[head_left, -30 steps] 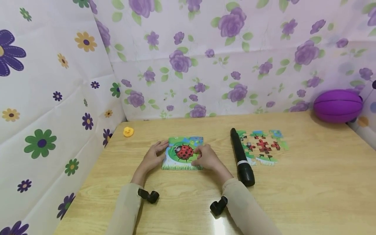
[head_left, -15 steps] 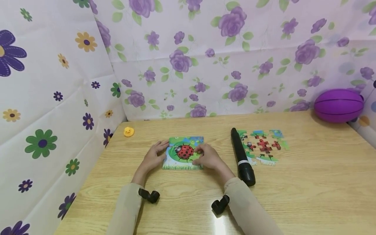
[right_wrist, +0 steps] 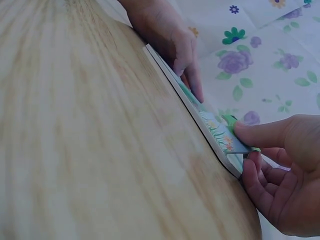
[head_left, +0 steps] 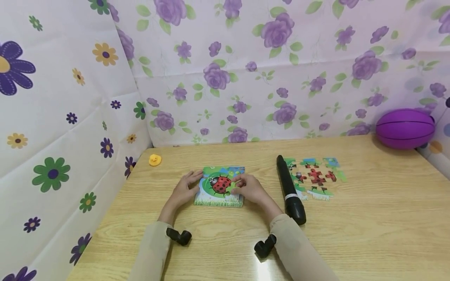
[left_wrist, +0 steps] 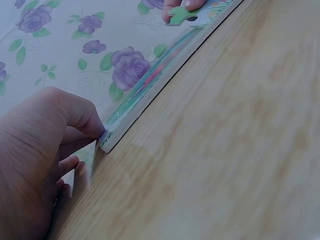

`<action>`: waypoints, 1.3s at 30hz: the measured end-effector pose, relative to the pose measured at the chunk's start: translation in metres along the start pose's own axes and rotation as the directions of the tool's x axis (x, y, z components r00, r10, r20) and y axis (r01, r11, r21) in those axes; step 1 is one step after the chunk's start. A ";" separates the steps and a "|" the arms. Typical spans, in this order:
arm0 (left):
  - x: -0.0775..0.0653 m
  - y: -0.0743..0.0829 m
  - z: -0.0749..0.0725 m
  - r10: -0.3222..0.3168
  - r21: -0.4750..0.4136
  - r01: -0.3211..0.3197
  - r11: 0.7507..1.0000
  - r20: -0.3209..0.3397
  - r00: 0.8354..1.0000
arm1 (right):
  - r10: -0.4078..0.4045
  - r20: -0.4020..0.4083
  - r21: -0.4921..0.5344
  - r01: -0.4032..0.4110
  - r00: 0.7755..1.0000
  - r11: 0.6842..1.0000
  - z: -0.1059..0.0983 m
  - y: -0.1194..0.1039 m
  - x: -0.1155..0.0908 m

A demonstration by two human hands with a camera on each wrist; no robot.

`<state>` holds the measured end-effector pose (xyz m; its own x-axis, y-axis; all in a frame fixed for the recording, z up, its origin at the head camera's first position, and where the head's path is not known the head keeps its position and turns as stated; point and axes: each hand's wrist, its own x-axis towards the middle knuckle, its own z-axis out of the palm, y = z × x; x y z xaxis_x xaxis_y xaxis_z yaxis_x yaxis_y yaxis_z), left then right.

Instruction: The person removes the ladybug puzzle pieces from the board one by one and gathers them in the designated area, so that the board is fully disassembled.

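Observation:
A ladybug jigsaw puzzle (head_left: 214, 200) in a thin, flat board lies on the table, between both hands. My left hand (head_left: 184, 190) rests at its left edge; in the left wrist view a bent digit touches the board's near corner (left_wrist: 107, 142). My right hand (head_left: 252, 188) pinches a puzzle piece at the lower right corner, between thumb and fingers. Green with pale blue and grass, this piece (right_wrist: 216, 129) is tilted up off the board in the right wrist view, a gap showing under its right edge. The fingers cover part of it.
Right of the puzzle lies a black microphone-like stick (head_left: 291, 191) with a white band. Beyond it several loose ladybug puzzle pieces (head_left: 317, 177) are spread out. A yellow rubber duck (head_left: 154, 160) sits back left, and a purple ball (head_left: 405, 128) back right by the flowered cloth.
My right hand has lifted the lower right puzzle piece from the board, where it lay flat before. The left hand has stayed at the left edge. The view has tipped slightly.

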<state>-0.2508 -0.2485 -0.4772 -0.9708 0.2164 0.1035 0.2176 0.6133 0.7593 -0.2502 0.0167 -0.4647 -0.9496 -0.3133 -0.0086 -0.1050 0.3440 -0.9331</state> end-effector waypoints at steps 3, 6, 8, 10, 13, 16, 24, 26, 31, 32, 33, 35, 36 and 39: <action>0.001 0.000 0.000 0.008 0.002 -0.008 1.000 0.000 1.000 | 0.000 -0.002 0.014 0.000 1.000 1.000 -0.001 -0.002 0.000; 0.001 0.000 0.000 -0.004 0.007 0.004 1.000 0.004 1.000 | -0.013 -0.011 0.033 0.013 1.000 0.999 -0.001 -0.005 -0.001; 0.001 0.000 -0.001 -0.008 0.015 0.008 1.000 0.004 1.000 | -0.025 -0.029 0.054 0.027 0.999 0.998 -0.001 -0.010 -0.001; 0.001 -0.001 -0.002 -0.009 0.017 0.009 1.000 0.001 1.000 | -0.036 -0.057 0.079 0.041 0.998 0.996 -0.002 -0.018 0.000; 0.002 -0.002 -0.002 0.010 0.013 -0.010 1.000 -0.004 1.000 | -0.020 -0.108 0.128 0.034 0.994 0.991 -0.007 -0.033 0.002; 0.004 -0.004 0.000 0.037 -0.001 -0.037 0.999 -0.012 0.999 | 0.014 -0.161 0.197 0.019 0.987 0.980 -0.014 -0.050 0.004; 0.007 -0.002 0.003 0.069 -0.005 -0.069 0.998 -0.011 0.998 | -0.011 -0.252 0.326 0.095 0.968 0.941 -0.050 -0.096 0.017; 0.009 -0.002 0.005 0.040 -0.011 -0.040 0.999 0.004 0.999 | -0.036 -0.253 0.308 0.116 0.967 0.944 -0.064 -0.106 0.018; 0.013 -0.001 0.007 0.007 0.000 -0.007 1.000 0.020 1.000 | -0.127 -0.221 0.159 0.164 0.967 0.974 -0.107 -0.122 0.015; 0.013 0.000 0.007 0.006 -0.004 -0.006 1.000 0.020 1.000 | -0.147 -0.211 0.124 0.176 0.966 0.977 -0.116 -0.124 0.013; 0.012 0.000 0.007 0.010 -0.003 -0.010 1.000 0.021 1.000 | -0.167 -0.205 0.086 0.188 0.964 0.978 -0.124 -0.124 0.011; 0.010 -0.001 0.006 0.025 -0.005 -0.025 1.000 0.019 1.000 | -0.196 -0.194 0.014 0.202 0.961 0.979 -0.141 -0.121 0.007; 0.007 -0.002 0.004 0.026 -0.002 -0.026 1.000 0.013 1.000 | -0.198 -0.192 -0.008 0.200 0.961 0.980 -0.147 -0.118 0.004; -0.003 -0.006 0.000 0.028 0.025 -0.027 0.999 -0.021 0.999 | -0.195 -0.186 -0.052 0.189 0.963 0.981 -0.163 -0.106 -0.001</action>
<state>-0.2489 -0.2529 -0.4821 -0.9663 0.2170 0.1381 0.2463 0.6259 0.7400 -0.2859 0.1249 -0.3069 -0.9489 -0.2041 0.2405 -0.2973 0.3239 -0.8981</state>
